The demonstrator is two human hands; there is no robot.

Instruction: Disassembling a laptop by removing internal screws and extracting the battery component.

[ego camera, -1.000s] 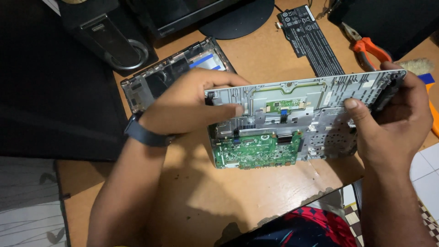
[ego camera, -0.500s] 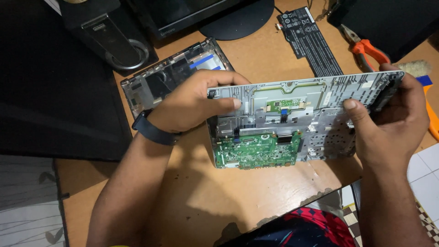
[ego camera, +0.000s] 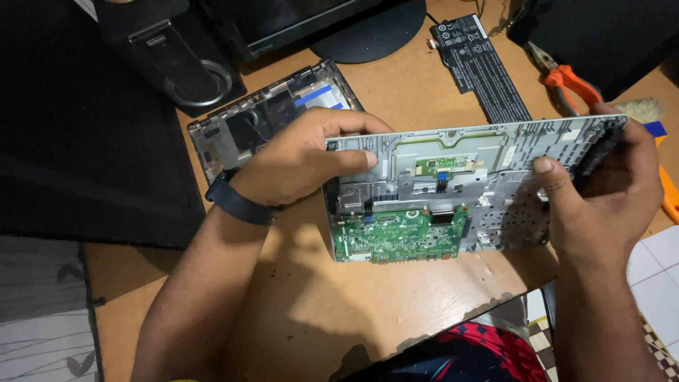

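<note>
Both hands hold a laptop chassis [ego camera: 488,180] up over the wooden desk [ego camera: 396,304]. Left hand [ego camera: 304,159], with a dark wristband [ego camera: 237,201], grips its left edge, thumb on the metal. Right hand [ego camera: 601,205] clasps the right edge, thumb on the inner face. A green board [ego camera: 399,233] sits in the lower left part. Behind lie a bottom cover [ego camera: 262,120], battery [ego camera: 481,64] and orange pliers [ego camera: 569,78].

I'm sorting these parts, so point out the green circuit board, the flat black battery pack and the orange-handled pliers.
Green circuit board [ego camera: 399,235]: head view, middle of the board.
Flat black battery pack [ego camera: 481,64]: head view, centre of its top face.
Orange-handled pliers [ego camera: 573,81]: head view, on one handle.
</note>
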